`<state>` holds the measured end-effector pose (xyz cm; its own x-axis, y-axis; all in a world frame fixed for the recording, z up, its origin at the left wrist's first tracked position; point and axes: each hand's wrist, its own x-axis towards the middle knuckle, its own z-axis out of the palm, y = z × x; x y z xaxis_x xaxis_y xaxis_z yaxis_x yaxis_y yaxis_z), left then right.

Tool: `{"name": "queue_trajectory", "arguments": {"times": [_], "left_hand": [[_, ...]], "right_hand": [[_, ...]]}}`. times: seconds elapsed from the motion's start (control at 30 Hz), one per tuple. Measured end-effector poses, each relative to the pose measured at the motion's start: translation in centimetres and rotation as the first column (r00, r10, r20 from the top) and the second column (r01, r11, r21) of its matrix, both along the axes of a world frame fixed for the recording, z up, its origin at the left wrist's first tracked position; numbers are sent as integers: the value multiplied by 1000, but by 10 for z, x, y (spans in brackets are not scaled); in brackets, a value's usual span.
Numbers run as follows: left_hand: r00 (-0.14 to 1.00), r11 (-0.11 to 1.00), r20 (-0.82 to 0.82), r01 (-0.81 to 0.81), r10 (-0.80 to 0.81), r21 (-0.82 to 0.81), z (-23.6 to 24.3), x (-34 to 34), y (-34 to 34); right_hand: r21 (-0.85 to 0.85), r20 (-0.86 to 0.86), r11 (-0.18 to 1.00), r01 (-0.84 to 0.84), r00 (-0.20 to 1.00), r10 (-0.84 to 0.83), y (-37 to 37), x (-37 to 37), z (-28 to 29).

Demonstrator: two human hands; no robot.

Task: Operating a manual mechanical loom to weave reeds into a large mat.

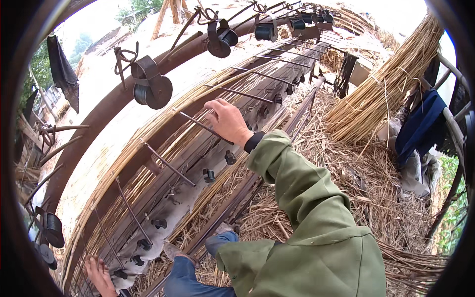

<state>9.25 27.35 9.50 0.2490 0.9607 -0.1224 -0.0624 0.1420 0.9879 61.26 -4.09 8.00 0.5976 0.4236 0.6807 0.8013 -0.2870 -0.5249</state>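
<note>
My right hand (222,119) is at centre, fingers apart and slightly bent, above a metal rod (195,122) beside the thin pale reeds (153,128) lying lengthwise along the curved metal frame (87,148). My left hand (99,274) is low at the left edge by the reeds, its fingers stretched out, partly cropped. Metal spools of dark wire (151,89) hang from the upper bar, and small dark fittings (208,175) line a pale strip below the rods.
A tall tied bundle of straw (383,84) leans at the right beside dark blue cloth (419,123). Loose straw (351,188) covers the ground below it. Long reddish stems (405,270) lie at the lower right. A dark sheet (62,72) hangs at the upper left.
</note>
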Motion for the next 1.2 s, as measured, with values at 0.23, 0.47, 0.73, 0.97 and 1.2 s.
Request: {"name": "queue_trajectory", "arguments": {"times": [0.23, 0.47, 0.73, 0.97, 1.2], "left_hand": [[792, 685, -598, 504, -125, 525, -4, 48, 53], [731, 733, -624, 580, -275, 356, -30, 101, 81], [709, 728, -655, 591, -262, 348, -36, 103, 4], [708, 796, -661, 537, -248, 277, -32, 110, 0], [659, 793, -719, 550, -220, 261, -32, 113, 3]], "right_hand": [[-133, -422, 973, 187, 878, -227, -183, -86, -99], [-224, -647, 804, 550, 534, -545, -319, -176, -130], [-126, -167, 978, 165, 968, -185, -178, -85, 6], [-678, 133, 704, 212, 977, -166, 44, 67, 38], [-613, -49, 789, 44, 994, -94, 104, 147, -12]]}}
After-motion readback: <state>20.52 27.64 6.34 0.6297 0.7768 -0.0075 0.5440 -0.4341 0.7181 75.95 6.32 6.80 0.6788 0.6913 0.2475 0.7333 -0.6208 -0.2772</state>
